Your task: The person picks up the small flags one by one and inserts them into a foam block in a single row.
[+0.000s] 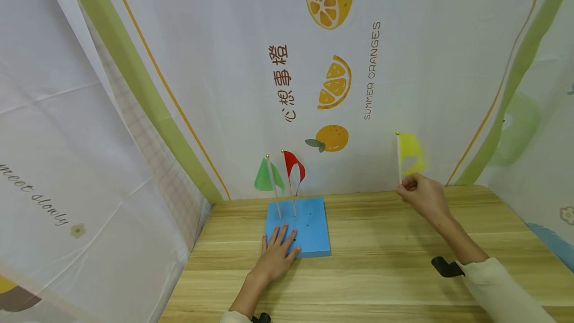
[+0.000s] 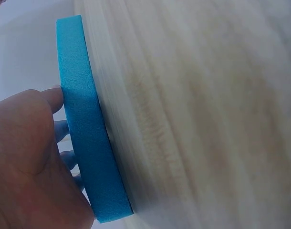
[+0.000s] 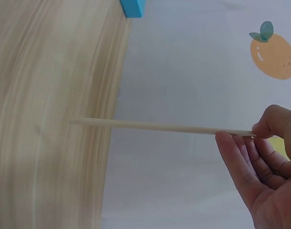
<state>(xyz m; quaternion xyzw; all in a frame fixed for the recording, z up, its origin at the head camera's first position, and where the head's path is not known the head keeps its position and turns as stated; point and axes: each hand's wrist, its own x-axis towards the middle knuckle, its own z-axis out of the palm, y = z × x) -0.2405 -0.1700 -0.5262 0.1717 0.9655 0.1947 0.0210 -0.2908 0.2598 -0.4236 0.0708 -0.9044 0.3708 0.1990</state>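
A blue foam block (image 1: 317, 237) lies on the table with small holes in its top. My left hand (image 1: 274, 259) rests on its near left part, fingers spread. In the left wrist view, the palm is beside the foam's thick side edge (image 2: 90, 119). Two small flags stand in the block towards the back: a green flag (image 1: 264, 177) and a red flag (image 1: 289, 159), both on thin sticks. Off to the right, my right hand (image 1: 425, 194) holds up a yellow flag (image 1: 411, 146). Thumb and fingers pinch its wooden stick (image 3: 160, 127), whose long bare end sticks out below.
The wood-grain table (image 1: 367, 263) reaches back to a white curtain (image 1: 215, 88) printed with oranges and lettering. Another white cloth (image 1: 89, 128) hangs along the left side. A black camera mount (image 1: 446, 267) is on the right wrist.
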